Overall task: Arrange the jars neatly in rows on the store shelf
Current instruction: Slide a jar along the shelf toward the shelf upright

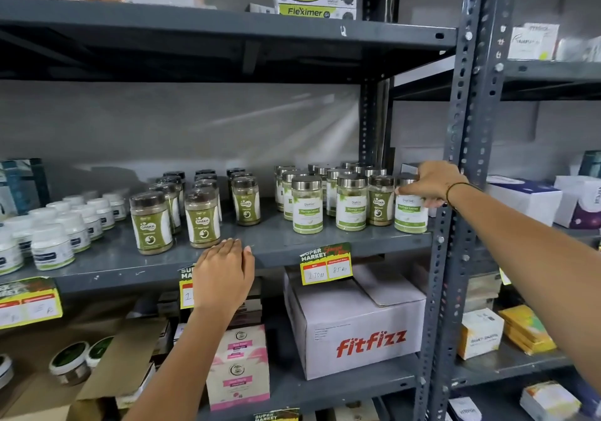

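Observation:
On the grey middle shelf (279,251) stand rows of dark-lidded jars with green Gaska labels (151,224) and, to their right, silver-lidded jars with white and green labels (307,206). One dark-lidded Gaska jar (380,201) stands among the silver-lidded ones. My right hand (429,184) grips the top of the rightmost silver-lidded jar (410,215) at the shelf's right end, beside the upright post. My left hand (224,274) rests flat on the shelf's front edge, fingers together, holding nothing.
Small white jars (52,245) fill the shelf's left end. Price tags (326,264) hang from the front edge. A white fitfizz carton (357,333) and pink boxes (240,368) sit on the shelf below. A perforated steel post (455,193) stands right of the jars.

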Motion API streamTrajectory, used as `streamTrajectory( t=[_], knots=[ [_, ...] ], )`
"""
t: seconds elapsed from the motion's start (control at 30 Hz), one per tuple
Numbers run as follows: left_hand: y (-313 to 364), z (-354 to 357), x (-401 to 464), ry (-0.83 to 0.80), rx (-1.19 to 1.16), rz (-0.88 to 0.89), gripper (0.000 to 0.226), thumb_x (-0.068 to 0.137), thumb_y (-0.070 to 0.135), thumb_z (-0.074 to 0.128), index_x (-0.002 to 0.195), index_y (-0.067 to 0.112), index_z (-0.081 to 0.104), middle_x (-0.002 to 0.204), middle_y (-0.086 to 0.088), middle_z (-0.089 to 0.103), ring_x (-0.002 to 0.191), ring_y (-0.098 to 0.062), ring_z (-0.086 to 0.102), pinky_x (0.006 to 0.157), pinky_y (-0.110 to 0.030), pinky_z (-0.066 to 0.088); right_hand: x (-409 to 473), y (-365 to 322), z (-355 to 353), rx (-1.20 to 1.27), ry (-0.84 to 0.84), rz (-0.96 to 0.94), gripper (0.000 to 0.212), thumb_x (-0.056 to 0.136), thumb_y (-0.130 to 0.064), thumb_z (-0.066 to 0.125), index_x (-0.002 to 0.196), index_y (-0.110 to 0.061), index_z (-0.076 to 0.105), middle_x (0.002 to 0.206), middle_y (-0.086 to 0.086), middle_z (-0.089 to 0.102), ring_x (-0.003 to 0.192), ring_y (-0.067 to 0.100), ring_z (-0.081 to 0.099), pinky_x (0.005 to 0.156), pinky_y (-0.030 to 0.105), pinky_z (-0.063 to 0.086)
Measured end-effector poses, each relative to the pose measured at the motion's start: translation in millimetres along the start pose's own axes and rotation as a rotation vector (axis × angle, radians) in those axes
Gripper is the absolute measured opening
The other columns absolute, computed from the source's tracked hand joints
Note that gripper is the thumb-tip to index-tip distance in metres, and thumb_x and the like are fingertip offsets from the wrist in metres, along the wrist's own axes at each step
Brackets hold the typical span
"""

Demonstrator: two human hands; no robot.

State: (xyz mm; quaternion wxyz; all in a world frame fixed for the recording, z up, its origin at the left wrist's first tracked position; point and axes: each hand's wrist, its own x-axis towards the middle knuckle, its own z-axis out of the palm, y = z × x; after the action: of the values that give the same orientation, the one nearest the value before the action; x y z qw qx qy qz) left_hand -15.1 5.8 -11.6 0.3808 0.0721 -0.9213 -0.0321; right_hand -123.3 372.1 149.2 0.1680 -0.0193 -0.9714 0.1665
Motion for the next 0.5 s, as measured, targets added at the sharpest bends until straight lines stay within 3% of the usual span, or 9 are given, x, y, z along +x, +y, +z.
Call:
streamTrajectory(
  t=[0.13, 0.3, 0.4, 0.5],
  knots=[
    [0.2, -0.2, -0.5, 0.019, -0.002, 0.005, 0.045, 0.093, 0.034, 0.037, 0.103, 0.005, 0.07, 0.105, -0.014, 0.072, 0.101, -0.028, 0.066, 0.09, -0.041, 0.05, 3.0, -0.7, 1.1, 0.015, -0.046, 0.017, 0.046, 0.076, -0.054, 0.072, 0.072, -0.01, 0.057, 0.062, 0.008, 0.068, 0.041, 0.019, 0.066, 0.047, 0.027, 0.053],
    [0.4, -1.6, -0.6, 0.001, 0.0, 0.002, 0.042, 0.094, 0.032, 0.039, 0.104, 0.006, 0.07, 0.107, -0.013, 0.072, 0.102, -0.027, 0.065, 0.091, -0.04, 0.049, -2.4, -2.4, -1.8, -0.127, -0.052, -0.011, 0.05, 0.078, -0.061, 0.063, 0.085, -0.012, 0.057, 0.092, 0.01, 0.069, 0.078, 0.028, 0.069, 0.076, 0.039, 0.058],
    [1.6, -3.3, -0.4, -0.014, -0.004, -0.012, 0.038, 0.095, 0.032, 0.043, 0.107, 0.006, 0.069, 0.11, -0.013, 0.071, 0.105, -0.028, 0.064, 0.093, -0.04, 0.048, -5.6, -8.8, -4.9, -0.379, 0.136, -0.107, 0.059, 0.078, -0.067, 0.057, 0.1, -0.012, 0.061, 0.096, 0.01, 0.067, 0.091, 0.033, 0.065, 0.066, 0.035, 0.047],
    [2.9, -4.7, -1.1, -0.03, -0.008, -0.024, 0.039, 0.095, 0.032, 0.044, 0.109, 0.006, 0.069, 0.111, -0.014, 0.07, 0.107, -0.028, 0.063, 0.095, -0.041, 0.047, -4.3, -22.0, -10.6, -0.468, 0.396, -0.265, 0.06, 0.08, -0.064, 0.056, 0.108, -0.011, 0.06, 0.098, 0.012, 0.064, 0.087, 0.035, 0.065, 0.061, 0.037, 0.042]
  ],
)
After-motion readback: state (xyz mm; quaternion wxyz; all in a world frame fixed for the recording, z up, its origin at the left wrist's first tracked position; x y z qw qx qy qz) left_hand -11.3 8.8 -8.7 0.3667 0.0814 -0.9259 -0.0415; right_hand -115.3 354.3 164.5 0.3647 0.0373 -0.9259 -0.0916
